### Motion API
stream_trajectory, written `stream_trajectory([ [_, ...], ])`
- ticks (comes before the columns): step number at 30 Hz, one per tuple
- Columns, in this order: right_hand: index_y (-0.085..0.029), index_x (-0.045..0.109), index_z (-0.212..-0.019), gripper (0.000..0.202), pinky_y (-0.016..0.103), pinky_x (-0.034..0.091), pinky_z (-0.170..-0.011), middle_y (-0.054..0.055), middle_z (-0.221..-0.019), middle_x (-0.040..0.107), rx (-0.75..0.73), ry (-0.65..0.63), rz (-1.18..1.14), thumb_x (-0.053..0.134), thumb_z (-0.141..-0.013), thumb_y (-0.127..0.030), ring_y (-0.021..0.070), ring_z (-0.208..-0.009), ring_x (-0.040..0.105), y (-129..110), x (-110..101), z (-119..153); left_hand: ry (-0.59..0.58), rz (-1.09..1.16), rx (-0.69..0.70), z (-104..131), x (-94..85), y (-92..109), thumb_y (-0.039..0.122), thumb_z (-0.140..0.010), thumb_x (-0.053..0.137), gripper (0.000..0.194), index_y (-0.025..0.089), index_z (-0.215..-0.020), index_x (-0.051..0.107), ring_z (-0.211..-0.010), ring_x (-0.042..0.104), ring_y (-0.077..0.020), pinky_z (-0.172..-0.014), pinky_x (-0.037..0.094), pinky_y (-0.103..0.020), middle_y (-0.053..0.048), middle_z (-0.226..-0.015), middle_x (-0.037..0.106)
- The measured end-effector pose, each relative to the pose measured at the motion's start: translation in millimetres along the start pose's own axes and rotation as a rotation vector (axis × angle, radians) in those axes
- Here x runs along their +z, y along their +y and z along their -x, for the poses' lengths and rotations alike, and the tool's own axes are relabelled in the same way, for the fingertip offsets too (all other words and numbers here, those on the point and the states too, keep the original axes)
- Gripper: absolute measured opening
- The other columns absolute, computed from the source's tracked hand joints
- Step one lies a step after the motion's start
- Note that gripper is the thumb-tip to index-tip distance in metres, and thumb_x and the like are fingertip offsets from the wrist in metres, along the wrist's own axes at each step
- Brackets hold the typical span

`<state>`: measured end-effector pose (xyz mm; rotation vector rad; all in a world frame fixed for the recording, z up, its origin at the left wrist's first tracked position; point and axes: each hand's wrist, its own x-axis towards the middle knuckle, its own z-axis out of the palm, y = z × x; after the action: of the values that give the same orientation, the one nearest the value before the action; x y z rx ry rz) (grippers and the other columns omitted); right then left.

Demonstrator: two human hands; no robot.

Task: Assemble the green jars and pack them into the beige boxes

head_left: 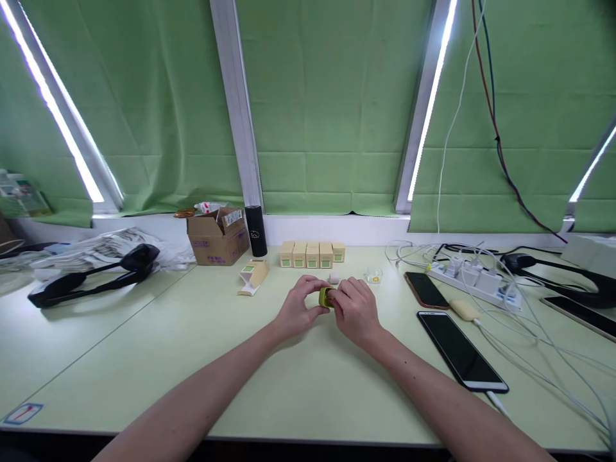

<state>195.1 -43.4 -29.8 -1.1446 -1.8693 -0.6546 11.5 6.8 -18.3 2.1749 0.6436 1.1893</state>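
Over the middle of the table, my left hand (302, 306) grips a small yellow-green hollow case (323, 296) between thumb and fingers. My right hand (355, 308) is closed against the right side of the same case, its fingertips at the opening. What lies inside the case is hidden by those fingers. Just beyond my hands lies a small pale pinkish cylinder (333, 278). To its right is a clear plastic piece (373, 276) with a yellow spot. An opened small carton (253, 277) rests on its side to the left.
Several small beige boxes (312, 255) stand in a row at the back. Left of them are a black cylinder (256, 231) and a cardboard box (217, 237). At right lie a large phone (461, 350), a smaller phone (426, 290), a power strip (474, 282) and tangled cables.
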Motion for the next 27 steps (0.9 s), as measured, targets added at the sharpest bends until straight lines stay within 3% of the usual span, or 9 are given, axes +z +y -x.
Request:
stream_trajectory([
  [14,-0.021,0.068,-0.084,0.02,0.035,0.032,-0.072,0.004,-0.073,0.06,-0.043,-0.031,-0.039,0.055,-0.096,-0.012,0.0199,-0.076,0.049,5,2,2,-0.033,-0.065,-0.006,1,-3.1,-1,0.017,-0.074,0.085,0.043,0.029,-0.114,0.077,-0.114,0.064,-0.0269,-0.103,0.052,-0.041,-0.007,-0.112,0.065],
  [19,-0.021,0.07,-0.092,0.018,0.037,0.036,-0.076,0.004,-0.073,0.063,-0.052,-0.035,-0.084,0.054,-0.098,-0.016,0.021,-0.078,0.051,8,0,1,-0.033,-0.069,-0.012,-1,-5.4,0,0.016,-0.073,0.085,0.042,0.028,-0.113,0.077,-0.115,0.063,-0.0277,-0.104,0.051,-0.041,-0.008,-0.112,0.065],
  [22,-0.02,0.07,-0.106,0.019,0.038,0.039,-0.079,0.006,-0.083,0.068,-0.051,-0.035,-0.139,0.054,-0.096,-0.015,0.0226,-0.083,0.055,10,-4,0,-0.003,-0.076,-0.016,-3,-7.9,0,0.016,-0.074,0.084,0.04,0.028,-0.112,0.077,-0.112,0.063,-0.027,-0.103,0.051,-0.042,-0.008,-0.111,0.064],
  [27,-0.02,0.061,-0.125,0.037,0.044,0.048,-0.089,0.013,-0.117,0.068,0.012,-0.023,-0.23,0.057,-0.089,-0.012,0.0289,-0.108,0.061,11,-8,1,0.125,-0.114,-0.012,-5,-11.9,-3,0.015,-0.073,0.084,0.042,0.029,-0.113,0.076,-0.115,0.059,-0.0281,-0.104,0.05,-0.046,-0.007,-0.111,0.065],
])
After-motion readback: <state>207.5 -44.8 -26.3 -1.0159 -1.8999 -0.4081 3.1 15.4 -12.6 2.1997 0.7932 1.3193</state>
